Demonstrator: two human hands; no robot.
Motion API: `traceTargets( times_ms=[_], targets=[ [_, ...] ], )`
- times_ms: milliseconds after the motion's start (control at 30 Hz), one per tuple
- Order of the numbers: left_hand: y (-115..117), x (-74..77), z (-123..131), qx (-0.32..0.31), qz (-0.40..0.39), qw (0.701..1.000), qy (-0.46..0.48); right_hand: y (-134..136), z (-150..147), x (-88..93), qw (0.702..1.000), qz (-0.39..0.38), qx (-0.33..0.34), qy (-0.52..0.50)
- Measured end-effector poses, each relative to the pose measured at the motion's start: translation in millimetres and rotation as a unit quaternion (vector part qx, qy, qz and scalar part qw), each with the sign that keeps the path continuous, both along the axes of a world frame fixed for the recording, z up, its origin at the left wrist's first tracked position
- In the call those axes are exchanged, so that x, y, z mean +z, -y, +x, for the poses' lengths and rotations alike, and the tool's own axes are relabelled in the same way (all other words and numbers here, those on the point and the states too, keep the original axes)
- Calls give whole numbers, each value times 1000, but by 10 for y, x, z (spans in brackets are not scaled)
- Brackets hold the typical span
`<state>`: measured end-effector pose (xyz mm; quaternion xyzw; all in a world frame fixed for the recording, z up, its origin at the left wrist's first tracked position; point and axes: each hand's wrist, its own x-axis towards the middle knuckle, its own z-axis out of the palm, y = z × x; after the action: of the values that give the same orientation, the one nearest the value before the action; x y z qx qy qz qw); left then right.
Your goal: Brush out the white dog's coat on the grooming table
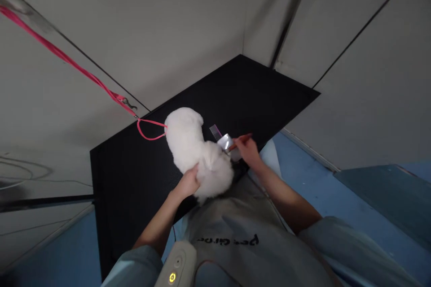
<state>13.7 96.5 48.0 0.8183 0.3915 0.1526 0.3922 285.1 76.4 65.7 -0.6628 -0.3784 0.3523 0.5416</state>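
A small white fluffy dog (193,150) stands on a black table (134,175), tied by a pink leash (84,74) looped round its neck. My left hand (189,182) rests on the dog's hindquarters, fingers pressed into the fur. My right hand (247,149) is closed round the wooden handle of a slicker brush (226,142), whose metal head touches the dog's back end. A comb (215,131) lies on the table just behind the brush.
Grey walls meet in a corner behind the table. A blue floor (313,179) runs to the right. A white device with a lit button (177,267) hangs at my chest, over a grey apron (242,233).
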Motion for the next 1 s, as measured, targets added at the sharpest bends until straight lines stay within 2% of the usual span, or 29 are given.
traceTargets(
  times_ms=[33, 67, 100, 167, 233, 300, 367, 433, 500, 567, 600, 667, 733, 800, 1000],
  targets=[
    [-9, -3, 2, -9, 1, 1000, -2, 2, 43, 3, 999, -4, -46, 12],
    [-16, -10, 5, -16, 3, 1000, -7, 6, 66, 13, 998, -13, -59, 34],
    [-21, -18, 13, -23, 6, 1000, -12, 14, 56, 28, 997, -29, -41, 64],
    [-22, -30, 39, -14, 6, 1000, -13, 33, -78, 61, 983, -76, 77, 145],
    [-13, -30, 69, -7, 5, 1000, -11, 36, -318, 76, 947, -121, 195, 223],
    [1, -17, 81, -3, 1, 1000, -10, 15, -554, 62, 921, -148, 241, 267],
    [13, 13, 66, -8, -6, 1000, -19, -19, -696, 30, 913, -163, 249, 278],
    [20, 68, 42, 3, 11, 999, -45, -50, -726, -8, 917, -163, 251, 262],
    [15, 146, 54, 56, 76, 994, -53, -66, -685, -46, 927, -154, 254, 227],
    [-12, 224, 133, 111, 149, 982, -15, -63, -626, -87, 939, -136, 256, 185],
    [-35, 251, 197, 119, 167, 979, 12, -55, -602, -109, 944, -126, 254, 168],
    [-98, 268, 352, 91, 155, 983, 36, -28, -573, -162, 953, -108, 244, 143],
    [-166, 240, 495, 65, 126, 990, 18, 5, -564, -221, 961, -93, 228, 126],
    [-222, 199, 588, 67, 106, 992, -10, 42, -567, -278, 967, -77, 216, 108],
    [-261, 170, 629, 49, 72, 995, -55, 139, -583, -362, 972, -51, 210, 93]
  ],
)
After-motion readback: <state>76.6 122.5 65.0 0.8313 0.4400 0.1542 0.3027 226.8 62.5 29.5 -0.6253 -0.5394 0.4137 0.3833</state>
